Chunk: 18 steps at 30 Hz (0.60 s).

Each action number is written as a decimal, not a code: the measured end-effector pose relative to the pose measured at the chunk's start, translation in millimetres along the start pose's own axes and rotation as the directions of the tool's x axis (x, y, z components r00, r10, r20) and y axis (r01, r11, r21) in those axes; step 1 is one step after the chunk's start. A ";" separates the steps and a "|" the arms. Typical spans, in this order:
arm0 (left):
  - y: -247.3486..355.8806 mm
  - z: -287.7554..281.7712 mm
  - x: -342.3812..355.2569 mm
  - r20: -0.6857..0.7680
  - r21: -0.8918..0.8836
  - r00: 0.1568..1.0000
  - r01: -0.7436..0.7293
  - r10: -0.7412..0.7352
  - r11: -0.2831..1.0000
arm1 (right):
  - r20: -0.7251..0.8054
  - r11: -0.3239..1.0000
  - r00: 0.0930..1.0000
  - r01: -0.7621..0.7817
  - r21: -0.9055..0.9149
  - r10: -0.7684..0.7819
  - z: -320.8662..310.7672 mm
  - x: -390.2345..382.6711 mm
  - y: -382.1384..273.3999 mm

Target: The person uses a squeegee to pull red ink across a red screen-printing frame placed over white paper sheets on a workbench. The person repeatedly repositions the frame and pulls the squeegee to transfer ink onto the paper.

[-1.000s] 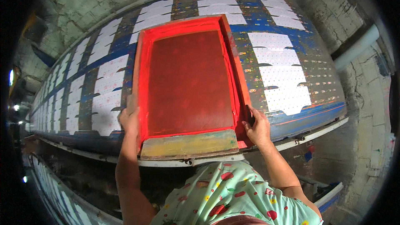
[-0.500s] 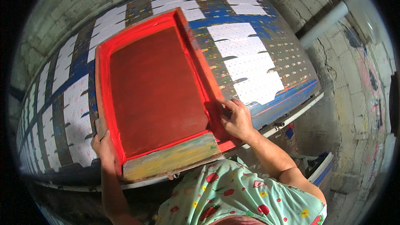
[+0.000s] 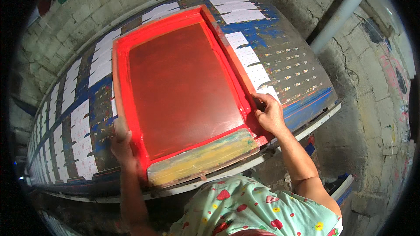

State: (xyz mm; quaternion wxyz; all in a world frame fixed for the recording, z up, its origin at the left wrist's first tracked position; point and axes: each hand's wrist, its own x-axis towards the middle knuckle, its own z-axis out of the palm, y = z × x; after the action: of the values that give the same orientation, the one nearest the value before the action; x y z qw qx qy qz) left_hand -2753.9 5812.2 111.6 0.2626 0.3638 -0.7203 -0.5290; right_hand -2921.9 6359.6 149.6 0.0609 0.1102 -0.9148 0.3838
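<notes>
A large screen-printing frame (image 3: pixel 120 78) with red-smeared inner sides and a dark red mesh (image 3: pixel 183 91) lies tilted over the long table. My left hand (image 3: pixel 122 144) is closed round its left side near the front corner, slightly blurred. On the opposite side my right hand (image 3: pixel 270 114) grips the rim, thumb and fingers pinched over the edge. A board smeared yellow and green (image 3: pixel 203 155) spans the frame's near end. White cut sheets (image 3: pixel 251 63) with small printed dots show beyond the right side, partly covered by the frame.
The paint-stained table (image 3: pixel 302 67) carries several more columns of white sheets (image 3: pixel 83 137) to the left. A metal rail (image 3: pixel 317 122) runs along its near edge. A grey pipe (image 3: pixel 337 19) and block wall (image 3: pixel 363 83) stand at the right.
Both hands have carried the frame to the right. It now covers much of the right column of white sheets, and more of the printed column on the left shows.
</notes>
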 end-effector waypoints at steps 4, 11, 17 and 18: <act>23.3 91.8 -65.4 0.000 -0.103 1.000 -0.013 0.013 0.995 | 0.000 0.968 0.982 -0.187 0.169 0.190 -41.2 11.4 86.1; 20.1 197.3 -132.8 -0.021 -0.204 1.000 -0.009 0.005 0.979 | -0.054 0.972 0.985 -0.152 0.181 0.164 -109.7 27.6 177.6; 15.4 225.8 -148.0 0.032 -0.302 0.999 -0.031 0.043 0.953 | -0.025 0.971 0.988 -0.144 0.193 0.151 -125.8 35.9 214.2; 14.6 226.8 -147.2 0.013 -0.287 1.000 -0.014 0.019 0.958 | -0.020 0.969 0.990 -0.131 0.210 0.138 -126.2 37.0 219.5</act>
State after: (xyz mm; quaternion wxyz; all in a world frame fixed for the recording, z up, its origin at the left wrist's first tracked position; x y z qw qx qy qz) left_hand -2842.6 6062.3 57.9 0.3113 0.3117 -0.6409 -0.6286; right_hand -3008.8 6593.8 93.7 0.0384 0.0472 -0.8737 0.4826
